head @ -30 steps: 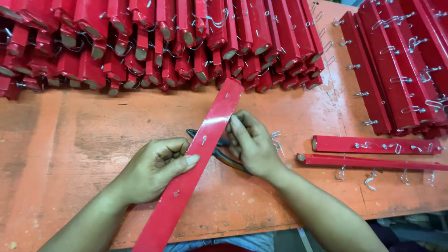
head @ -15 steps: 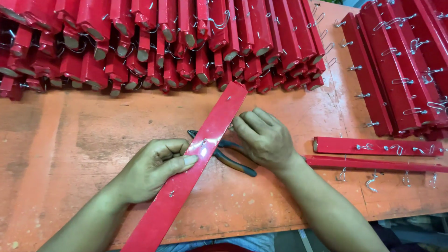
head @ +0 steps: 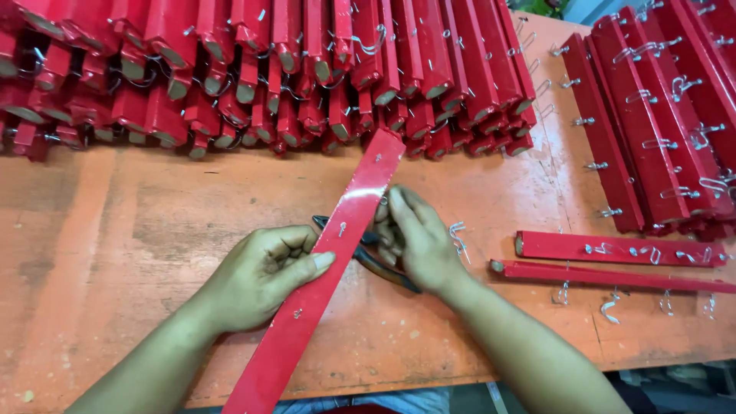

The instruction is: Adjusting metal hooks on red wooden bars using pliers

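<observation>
I am pinning the red strip (head: 330,268) with my left hand (head: 264,272); my right hand (head: 418,238) is gripping pliers (head: 383,264). Hooked bars (head: 621,249) are lying at three o'clock; piles (head: 268,69) are waiting at twelve.

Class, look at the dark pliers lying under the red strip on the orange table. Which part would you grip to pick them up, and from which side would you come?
Probably the dark handles: they stick out from under the red strip on its right, beside the right hand. Come from the right, low along the table. The left hand holds the strip over the rest.
</observation>
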